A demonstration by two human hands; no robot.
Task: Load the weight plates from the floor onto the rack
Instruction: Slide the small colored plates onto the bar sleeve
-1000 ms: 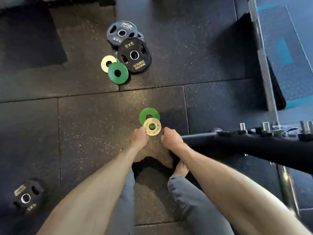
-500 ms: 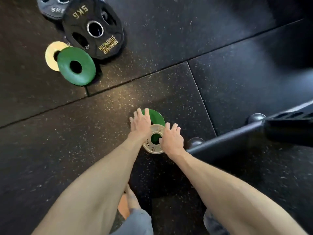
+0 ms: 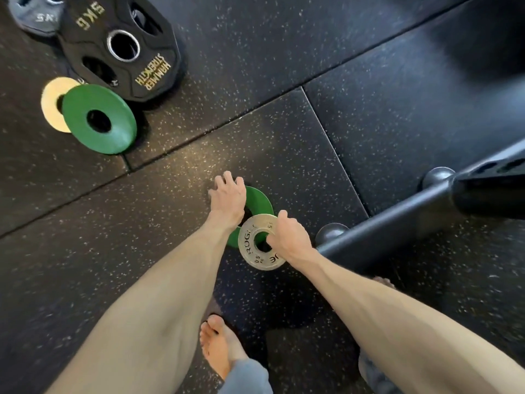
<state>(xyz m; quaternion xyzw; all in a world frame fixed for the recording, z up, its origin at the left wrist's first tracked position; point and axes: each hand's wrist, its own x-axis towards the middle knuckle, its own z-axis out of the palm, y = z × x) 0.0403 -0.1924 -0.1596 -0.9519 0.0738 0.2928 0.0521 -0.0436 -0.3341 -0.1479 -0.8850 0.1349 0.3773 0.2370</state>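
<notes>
A small silver 0.5 kg plate [image 3: 250, 242] is tilted up off the floor, pinched by my right hand [image 3: 289, 237] with fingers through its centre hole. Under and behind it lies a small green plate [image 3: 260, 199]. My left hand [image 3: 228, 199] rests flat on the green plate's left part, fingers spread, covering much of it. The black rack's base tube [image 3: 392, 231] runs from the plates toward the right edge.
At the top left lie a larger green plate [image 3: 113, 120] overlapping a cream plate [image 3: 51, 100], a black 5 kg plate [image 3: 147, 64] and a grey plate [image 3: 37, 18] behind it. Black rubber floor tiles [image 3: 85, 237] lie all around. My bare left foot [image 3: 218, 345] stands below.
My head has come lower and closer to the floor. My right hand has closed on the silver plate and tipped it up; my left hand has slid onto the green plate.
</notes>
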